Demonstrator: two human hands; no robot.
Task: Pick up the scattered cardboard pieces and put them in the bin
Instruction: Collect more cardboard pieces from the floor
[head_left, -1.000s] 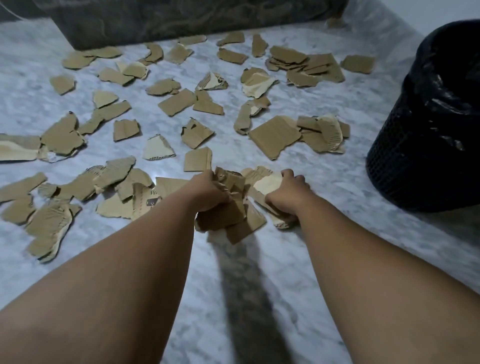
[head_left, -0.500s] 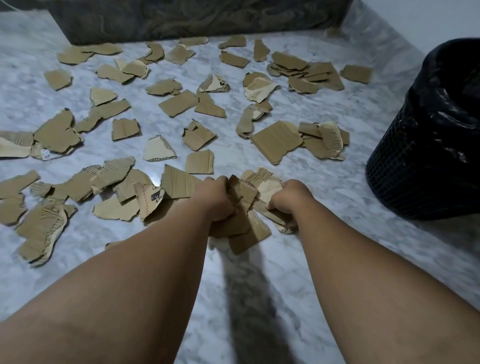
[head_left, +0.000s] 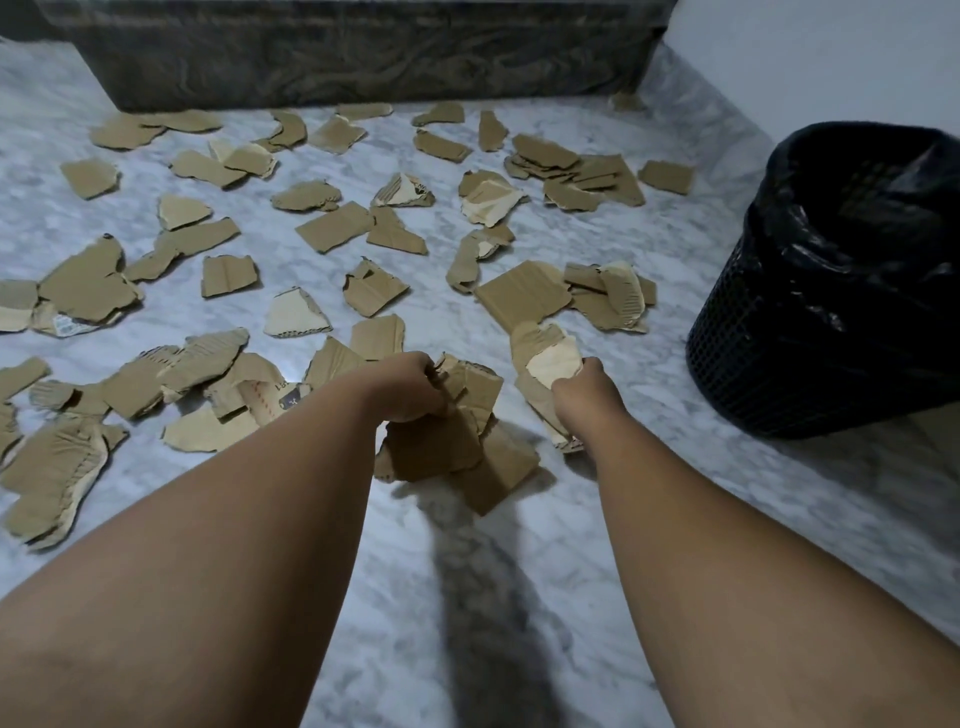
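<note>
The left hand (head_left: 410, 387) clutches a thick bundle (head_left: 441, 441) of cardboard low over the floor (head_left: 467, 597); the right hand (head_left: 579, 389) grips a smaller stack (head_left: 550, 358). Squeeze both firmly (loose bits could slip), then swing right to the bin (head_left: 831, 291); many scattered pieces (head_left: 332, 226) lie beyond.

The bin (head_left: 831, 312) is cut off by the picture's right edge; its dark inside cannot be made out. Fingertips of the left hand (head_left: 410, 387) and right hand (head_left: 582, 389) are mostly hidden in the cardboard pieces (head_left: 441, 447) they grip. A label (head_left: 65, 325) near the floor's (head_left: 675, 467) left edge is unreadable
</note>
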